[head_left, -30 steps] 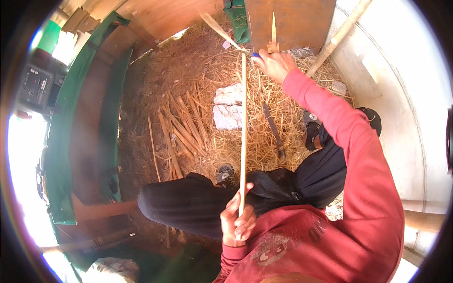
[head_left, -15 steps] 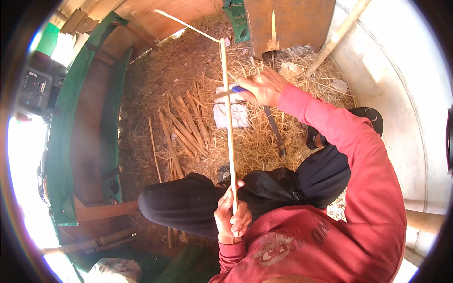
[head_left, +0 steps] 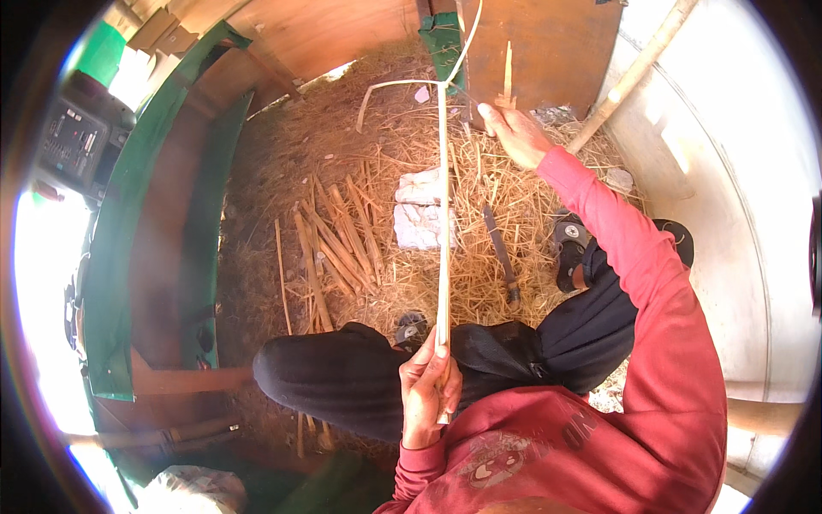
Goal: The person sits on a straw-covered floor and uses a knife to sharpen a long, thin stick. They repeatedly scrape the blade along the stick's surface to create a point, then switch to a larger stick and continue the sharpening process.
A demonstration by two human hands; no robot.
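Loose straw (head_left: pixel 471 278) covers the brown earth floor (head_left: pixel 265 163) ahead of both grips, under a wooden panel (head_left: pixel 548 51) that stands beyond the right grip. Left grip (head_left: pixel 431 381): closed on the lower end of a long pale stick (head_left: pixel 443 214), thumb laid along the near face. Stick runs straight ahead from this grip, its far end to the left of the right grip. At that end it divides: one thin strip (head_left: pixel 390 83) bends off to the left and hangs down at its tip; another strip (head_left: pixel 468 43) curves away upward. Right grip (head_left: pixel 512 130): well ahead and to the right of the left grip, fingers closed around a knife (head_left: pixel 466 93). Handle hidden by the fingers; only a thin dark blade shows, reaching toward the split. Contact between blade and stick cannot be confirmed.

Surroundings: split sticks (head_left: pixel 338 244) lie in a loose pile ahead and to the left of the left grip. Pale slabs (head_left: pixel 419 224) lie on the floor, partly behind the held stick. Large dark blade with a handle (head_left: pixel 499 244) rests on the straw, nearer the wearer than the right grip. Bamboo pole (head_left: pixel 634 73) leans to the right of the right grip.
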